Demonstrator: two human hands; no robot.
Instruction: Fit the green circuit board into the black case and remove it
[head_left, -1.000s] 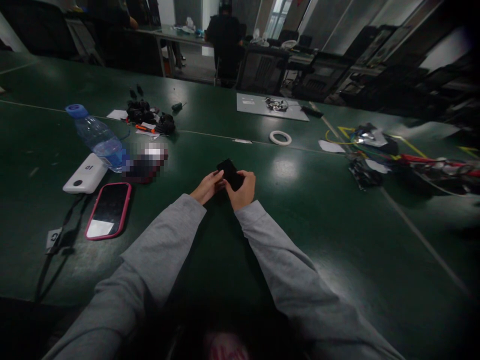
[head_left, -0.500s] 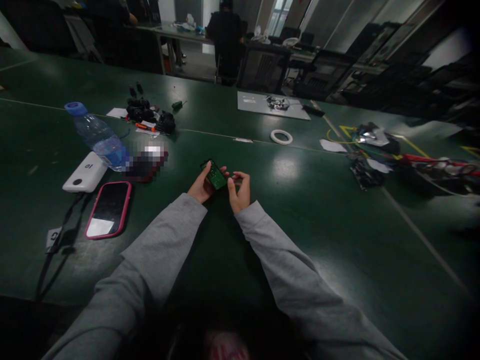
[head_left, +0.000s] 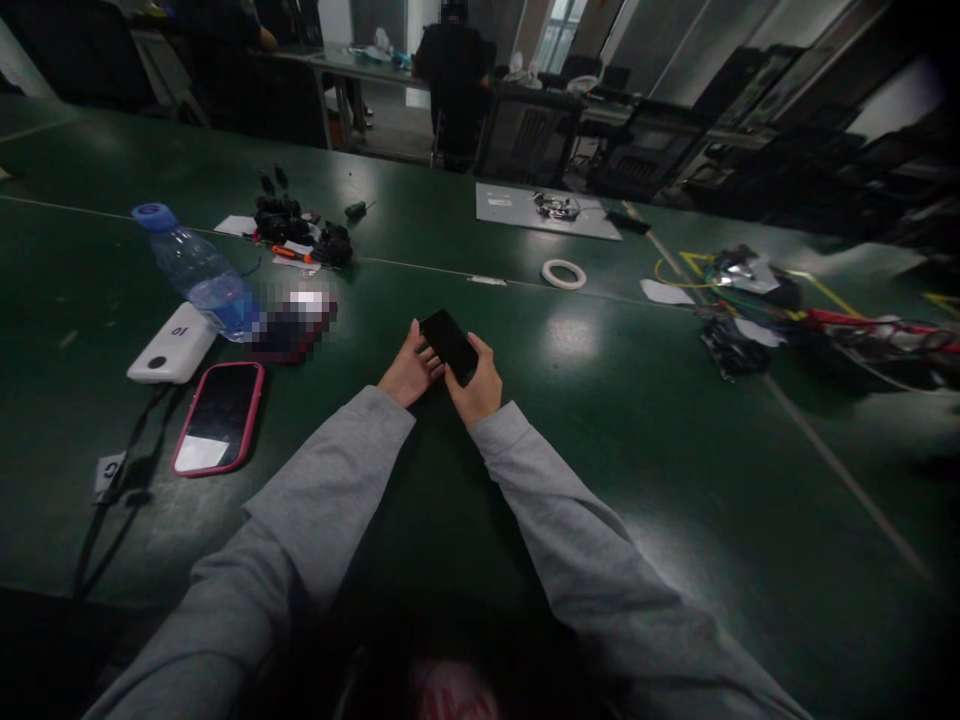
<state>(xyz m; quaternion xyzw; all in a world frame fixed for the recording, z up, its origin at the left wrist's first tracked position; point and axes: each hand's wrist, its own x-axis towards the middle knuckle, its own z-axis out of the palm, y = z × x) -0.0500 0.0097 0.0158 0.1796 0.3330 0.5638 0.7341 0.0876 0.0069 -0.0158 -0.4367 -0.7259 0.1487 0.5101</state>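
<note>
A thin rectangular board [head_left: 450,345] shows a plain black face and is held tilted above the green table [head_left: 600,450]. My right hand [head_left: 477,385] grips its right and lower edge between thumb and fingers. At its left side is my left hand [head_left: 409,372], fingers apart and partly beneath the board, the thumb near its upper left corner. Whether the left fingertips touch the board is hard to tell.
On the left are a bottle [head_left: 199,275], a white power bank [head_left: 174,345] with a cable and a pink-edged phone [head_left: 221,418]. Farther back lie black parts [head_left: 300,228], a tape ring [head_left: 563,275] and a grey panel [head_left: 517,205]. Wires [head_left: 847,320] lie right.
The board has turned from its green circuit side to a black face. My right hand has taken hold of it, and the fingers of my left hand have loosened from around it.
</note>
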